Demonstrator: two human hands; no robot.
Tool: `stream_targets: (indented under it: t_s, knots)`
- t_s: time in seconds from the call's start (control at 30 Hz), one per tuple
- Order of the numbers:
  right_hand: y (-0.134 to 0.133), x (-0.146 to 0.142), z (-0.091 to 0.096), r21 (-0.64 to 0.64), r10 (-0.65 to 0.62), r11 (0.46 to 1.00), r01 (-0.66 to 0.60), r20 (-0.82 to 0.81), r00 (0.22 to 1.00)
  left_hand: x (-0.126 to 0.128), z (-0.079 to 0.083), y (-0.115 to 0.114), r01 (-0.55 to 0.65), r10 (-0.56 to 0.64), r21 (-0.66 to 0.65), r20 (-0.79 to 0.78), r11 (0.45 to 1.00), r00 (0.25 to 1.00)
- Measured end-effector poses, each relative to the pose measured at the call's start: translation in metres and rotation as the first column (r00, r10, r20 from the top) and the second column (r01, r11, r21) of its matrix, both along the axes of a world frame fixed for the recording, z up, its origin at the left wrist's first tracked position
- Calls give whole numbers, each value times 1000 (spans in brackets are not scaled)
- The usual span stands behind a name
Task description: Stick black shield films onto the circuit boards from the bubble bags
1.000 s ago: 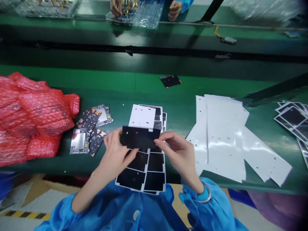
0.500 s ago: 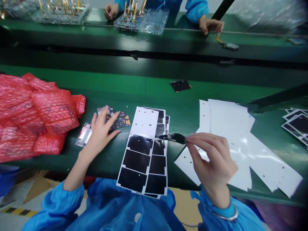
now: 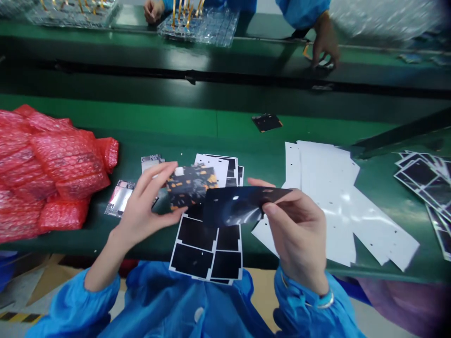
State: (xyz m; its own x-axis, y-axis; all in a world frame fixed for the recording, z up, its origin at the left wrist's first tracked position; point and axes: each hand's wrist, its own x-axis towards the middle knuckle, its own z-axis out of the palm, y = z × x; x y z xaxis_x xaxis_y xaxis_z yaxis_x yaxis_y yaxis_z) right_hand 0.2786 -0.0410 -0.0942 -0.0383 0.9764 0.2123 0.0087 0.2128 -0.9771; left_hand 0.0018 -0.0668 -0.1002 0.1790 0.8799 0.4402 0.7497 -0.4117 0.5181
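Note:
My left hand (image 3: 146, 206) pinches a small dark circuit board (image 3: 190, 186) with orange patches, lifted above the green bench. My right hand (image 3: 296, 230) grips a glossy black film sticker (image 3: 236, 204) by its right end, just right of the board and slightly overlapping it. Under both lies a white backing sheet (image 3: 207, 244) carrying several black stickers, its near end hanging over the bench edge.
A red bubble-wrap bundle (image 3: 52, 169) fills the left. Loose boards (image 3: 121, 197) lie beside it. Bare white liner sheets (image 3: 331, 202) lie at the right, more sticker sheets (image 3: 426, 178) at the far right. A single black piece (image 3: 267, 122) rests on the belt. Another person's hands (image 3: 324, 42) work across at clear trays (image 3: 200, 23).
My left hand has picked a circuit board off the bench and brought it to the middle. My right hand has turned the black sticker flat and moved it left toward the board.

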Motion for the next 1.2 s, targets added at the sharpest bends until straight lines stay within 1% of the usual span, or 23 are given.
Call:
stream_targets:
  t_s: [0.1,0.2,0.3,0.43,0.57,0.9,1.1,1.2]
  knots:
    - [-1,-17,12,104,111,988,-111,3,994,23,15,-12,106,-112,51,149,993,982]
    - [-4,-25,20,172,115,977,-124,64,991,32,21,-15,119,-119,17,284,993,951]
    - [-8,-20,22,178,100,977,-115,94,991,32,22,-16,126,-115,-10,346,992,931]
    - [-11,-10,24,142,105,983,-117,90,990,28,21,-17,197,-176,-6,417,980,892]
    - [-11,-5,24,111,128,984,-138,91,988,28,22,-19,219,-180,-41,436,975,882]
    - [-11,2,22,73,133,988,-137,51,990,30,23,-18,264,-205,-68,456,962,866]
    - [-10,4,23,63,118,990,-122,66,991,31,22,-17,233,-190,-53,423,971,886]
    - [-10,5,24,58,130,989,-134,68,989,31,22,-15,245,-211,-22,440,969,873]
